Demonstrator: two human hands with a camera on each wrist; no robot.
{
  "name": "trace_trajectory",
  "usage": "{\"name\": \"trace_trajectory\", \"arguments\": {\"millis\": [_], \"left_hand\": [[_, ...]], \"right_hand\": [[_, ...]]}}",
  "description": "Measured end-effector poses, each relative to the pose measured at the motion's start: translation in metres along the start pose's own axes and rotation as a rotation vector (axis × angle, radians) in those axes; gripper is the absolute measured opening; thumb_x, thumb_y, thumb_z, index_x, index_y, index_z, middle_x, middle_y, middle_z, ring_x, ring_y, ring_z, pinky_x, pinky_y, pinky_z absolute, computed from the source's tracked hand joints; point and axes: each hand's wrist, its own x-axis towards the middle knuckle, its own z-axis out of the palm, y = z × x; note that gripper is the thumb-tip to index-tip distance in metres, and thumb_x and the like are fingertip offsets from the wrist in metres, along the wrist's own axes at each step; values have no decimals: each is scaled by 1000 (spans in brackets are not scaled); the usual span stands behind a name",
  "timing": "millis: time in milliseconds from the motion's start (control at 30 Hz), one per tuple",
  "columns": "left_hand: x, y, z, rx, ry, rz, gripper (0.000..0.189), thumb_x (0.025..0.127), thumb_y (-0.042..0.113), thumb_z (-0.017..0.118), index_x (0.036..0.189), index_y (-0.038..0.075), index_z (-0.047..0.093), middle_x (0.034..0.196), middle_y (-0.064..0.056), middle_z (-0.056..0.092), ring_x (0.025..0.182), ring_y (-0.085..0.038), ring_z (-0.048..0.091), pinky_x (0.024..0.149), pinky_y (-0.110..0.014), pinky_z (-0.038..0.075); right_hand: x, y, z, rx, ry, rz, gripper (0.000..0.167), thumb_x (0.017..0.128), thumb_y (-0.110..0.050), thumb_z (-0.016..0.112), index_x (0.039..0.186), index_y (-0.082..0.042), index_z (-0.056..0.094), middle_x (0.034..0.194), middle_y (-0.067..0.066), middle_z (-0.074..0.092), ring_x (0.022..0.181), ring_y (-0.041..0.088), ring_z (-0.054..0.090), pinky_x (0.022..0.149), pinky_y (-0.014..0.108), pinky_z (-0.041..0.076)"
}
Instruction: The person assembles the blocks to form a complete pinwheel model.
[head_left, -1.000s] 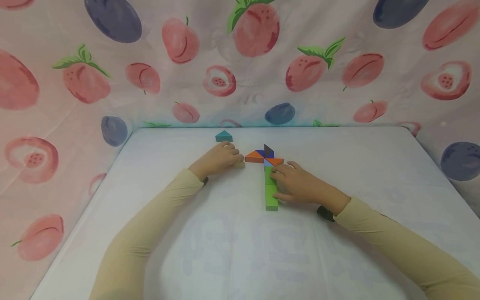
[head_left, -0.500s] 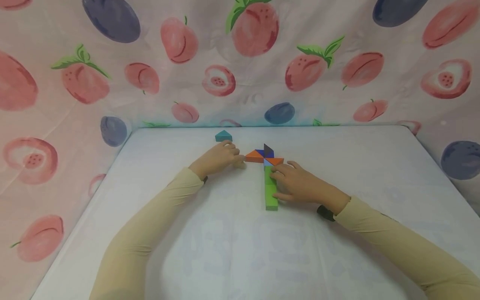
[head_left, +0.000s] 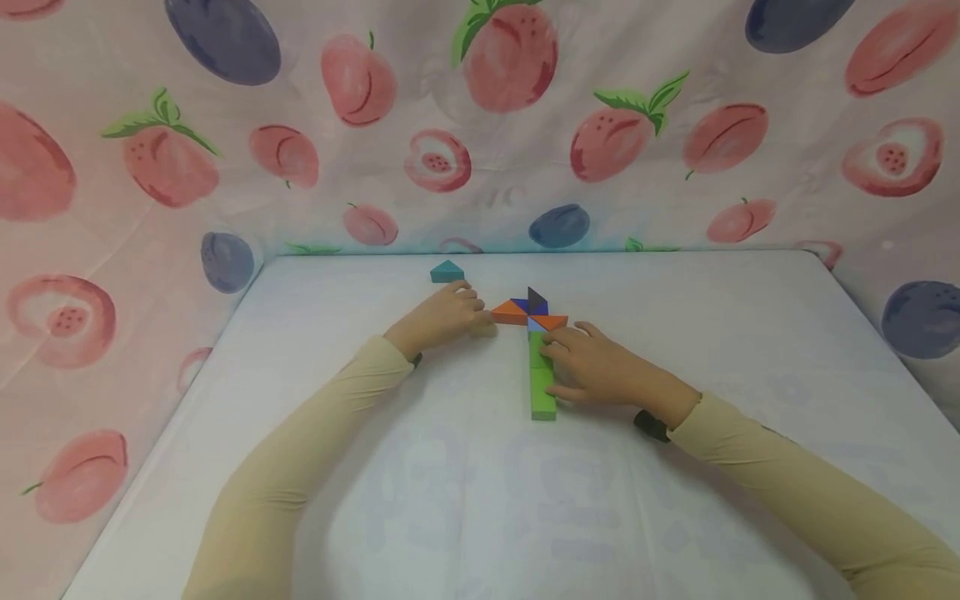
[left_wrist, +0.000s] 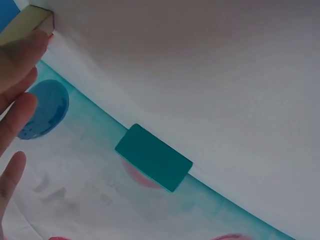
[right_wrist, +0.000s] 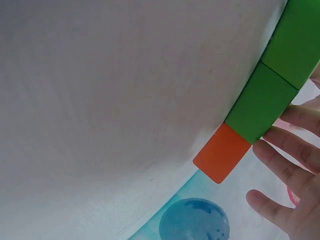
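Observation:
My left hand [head_left: 444,317] is left of a row of coloured blocks, its thumb and forefinger at a small pale yellow block [left_wrist: 31,21]. That block is mostly hidden in the head view; the hand appears to pinch it beside an orange triangular block [head_left: 510,314]. My right hand [head_left: 600,367] rests its spread fingertips along the right side of two green blocks [head_left: 543,392] laid end to end. Above them sit a light blue block [head_left: 534,326], a second orange triangle [head_left: 552,322], a dark blue block [head_left: 519,305] and an upright dark block face [head_left: 536,301].
A teal triangular block [head_left: 447,272] stands alone near the back edge of the white table [head_left: 420,500], just beyond the left fingers. Behind the table hangs a fruit-patterned cloth [head_left: 300,200].
My left hand has shifted slightly right, toward the left orange triangle, with the pale block. The right hand and the row of blocks have stayed in place.

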Motion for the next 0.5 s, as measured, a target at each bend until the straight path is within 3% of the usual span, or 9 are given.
{"name": "trace_trajectory", "arguments": {"millis": [233, 500], "left_hand": [[11, 8, 3, 11, 66, -4, 12, 90, 22, 63, 100, 18, 67, 85, -2, 71, 86, -20, 66, 94, -38, 48], [12, 13, 0, -17, 82, -1, 14, 89, 22, 64, 102, 16, 63, 86, -4, 71, 85, -20, 68, 93, -39, 48]], "right_hand": [[0, 0, -1, 5, -6, 2, 56, 87, -47, 60, 121, -3, 57, 124, 12, 57, 119, 25, 51, 103, 54, 37], [0, 0, -1, 1, -5, 2, 55, 87, -47, 60, 121, -3, 56, 124, 12, 56, 119, 25, 50, 103, 54, 36]]}}
